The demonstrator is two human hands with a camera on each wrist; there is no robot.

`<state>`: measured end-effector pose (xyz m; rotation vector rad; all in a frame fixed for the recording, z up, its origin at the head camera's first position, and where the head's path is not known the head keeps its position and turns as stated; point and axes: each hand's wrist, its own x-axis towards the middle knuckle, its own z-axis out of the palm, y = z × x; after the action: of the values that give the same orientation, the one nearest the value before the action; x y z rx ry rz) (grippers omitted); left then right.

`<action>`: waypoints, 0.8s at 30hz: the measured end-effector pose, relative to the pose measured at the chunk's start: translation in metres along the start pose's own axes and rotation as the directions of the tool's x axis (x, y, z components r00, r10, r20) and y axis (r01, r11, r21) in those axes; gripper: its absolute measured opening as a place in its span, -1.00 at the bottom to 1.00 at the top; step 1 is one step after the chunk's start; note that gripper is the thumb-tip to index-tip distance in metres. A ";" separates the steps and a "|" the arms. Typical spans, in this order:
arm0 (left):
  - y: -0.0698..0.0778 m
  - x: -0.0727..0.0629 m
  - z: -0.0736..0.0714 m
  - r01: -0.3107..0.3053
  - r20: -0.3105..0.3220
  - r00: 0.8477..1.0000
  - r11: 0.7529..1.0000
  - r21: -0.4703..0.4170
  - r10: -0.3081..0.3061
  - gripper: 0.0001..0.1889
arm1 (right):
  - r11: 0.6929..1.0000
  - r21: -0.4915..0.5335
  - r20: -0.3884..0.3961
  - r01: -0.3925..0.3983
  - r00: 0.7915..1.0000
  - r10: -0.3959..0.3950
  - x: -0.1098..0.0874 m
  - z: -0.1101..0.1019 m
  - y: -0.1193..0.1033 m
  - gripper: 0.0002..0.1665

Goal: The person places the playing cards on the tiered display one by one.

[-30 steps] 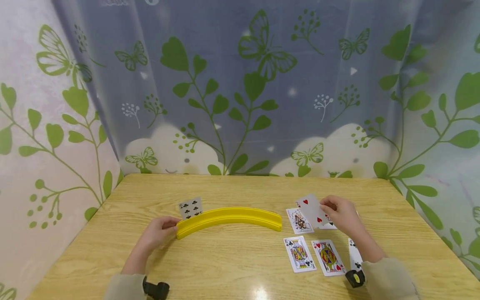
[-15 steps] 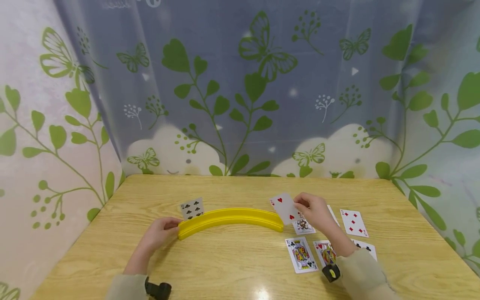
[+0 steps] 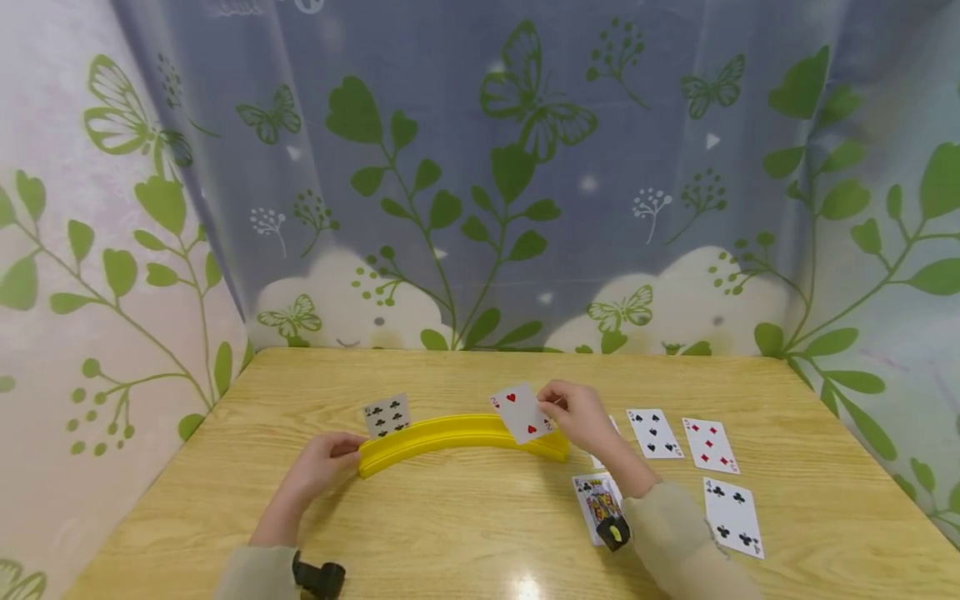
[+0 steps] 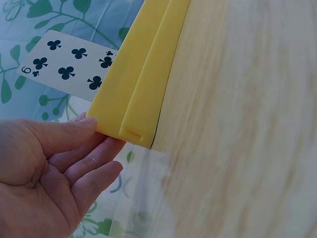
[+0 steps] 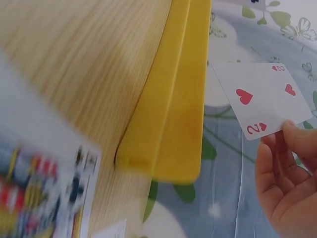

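Observation:
A curved yellow card holder [image 3: 457,431] lies across the middle of the wooden table. My left hand [image 3: 318,468] pinches its left end; in the left wrist view the thumb [image 4: 74,134] lies against the holder's edge. Near that end a six of clubs [image 3: 387,416] stands in the holder, its lower edge hidden in the slot. By one corner, my right hand [image 3: 579,414] pinches a two of hearts [image 3: 517,413], tilted, in front of the holder's right part in the head view. The right wrist view shows this two of hearts [image 5: 262,99] apart from the holder.
Face up on the right lie a five of spades [image 3: 655,433], a five of diamonds [image 3: 711,446], a four of clubs [image 3: 735,518] and a king of clubs [image 3: 588,502]. My right forearm hides other cards. A patterned curtain [image 3: 420,167] hangs behind the table [image 3: 450,533].
My right hand has carried the two of hearts leftward from above the loose cards to the holder's right part, uncovering the five of spades. The left hand still holds the holder's end.

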<state>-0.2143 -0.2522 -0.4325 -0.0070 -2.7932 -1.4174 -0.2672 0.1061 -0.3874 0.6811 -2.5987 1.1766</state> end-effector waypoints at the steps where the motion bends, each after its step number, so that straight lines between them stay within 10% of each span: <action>1: 0.000 0.000 0.000 0.000 -0.001 1.000 1.000 -0.003 0.000 -0.78 | 1.000 0.001 0.008 0.000 1.000 0.000 0.002 0.003 -0.002 -0.92; 24: 0.001 0.001 -0.001 0.004 -0.005 1.000 1.000 -0.001 -0.004 -0.79 | 0.994 0.053 0.103 0.092 0.990 -0.097 0.032 0.078 -0.048 -0.95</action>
<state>-0.2151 -0.2527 -0.4310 0.0013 -2.7903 -1.4173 -0.2720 0.0096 -0.3957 0.8888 -2.5975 1.2094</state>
